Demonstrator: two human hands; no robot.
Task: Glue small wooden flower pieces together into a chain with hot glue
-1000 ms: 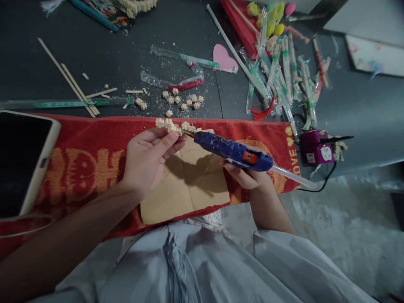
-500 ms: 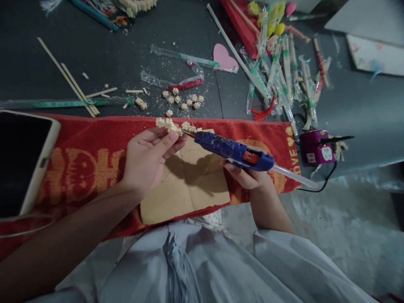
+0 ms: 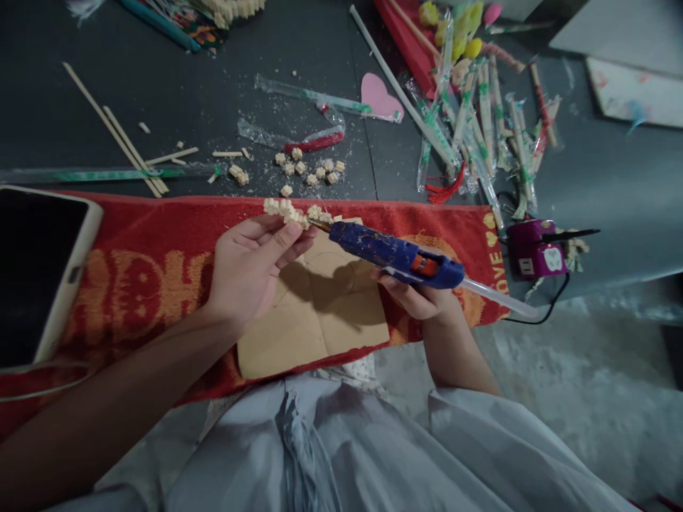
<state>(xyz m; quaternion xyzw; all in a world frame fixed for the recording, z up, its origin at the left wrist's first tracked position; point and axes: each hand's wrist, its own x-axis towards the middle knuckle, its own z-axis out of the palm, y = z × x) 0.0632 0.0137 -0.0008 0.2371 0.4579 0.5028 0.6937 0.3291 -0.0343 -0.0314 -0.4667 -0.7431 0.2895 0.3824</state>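
Between the thumb and fingers of my left hand is a strip of small pale wooden pieces joined together. My right hand is wrapped around a blue hot glue gun, with a clear glue stick jutting from its back. The gun's metal nozzle points left and meets the right part of the wooden strip, near my left fingertips. Beneath both hands lies a creased sheet of brown cardboard with drawn lines.
A red towel covers the table's front edge, with a phone at left. Beyond it lie loose wooden clusters, thin sticks, a pink paper heart and wrapped chopsticks. A purple power socket stands at right.
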